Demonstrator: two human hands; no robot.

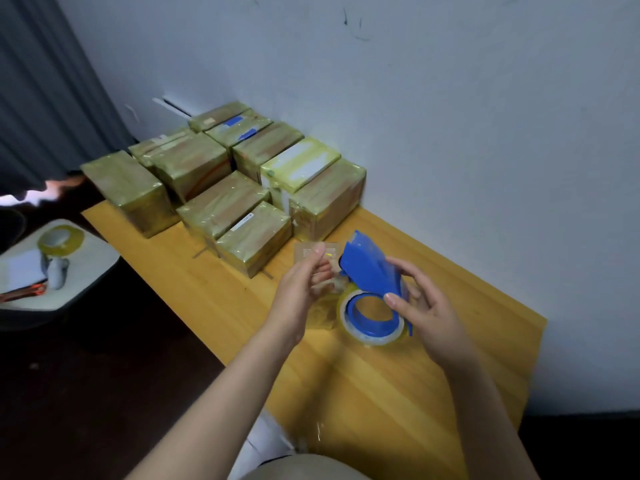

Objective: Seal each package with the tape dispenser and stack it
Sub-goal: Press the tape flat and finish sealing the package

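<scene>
A blue tape dispenser (372,271) with a roll of clear yellowish tape (370,332) hangs just above the yellow wooden table (381,393). My right hand (420,306) grips it from the right, thumb on the blue shell. My left hand (304,282) pinches the loose tape end beside the dispenser's front. Behind my left fingers lies a small flat brown cardboard piece (311,251), partly hidden. Several tape-wrapped brown packages (225,181) stand stacked in rows against the wall at the table's far end.
To the left, a low white chair or stool (86,271) carries a spare tape roll (60,239), a white pad and a small bottle. A dark curtain (45,98) hangs at far left. The white wall (450,133) borders the table's right side.
</scene>
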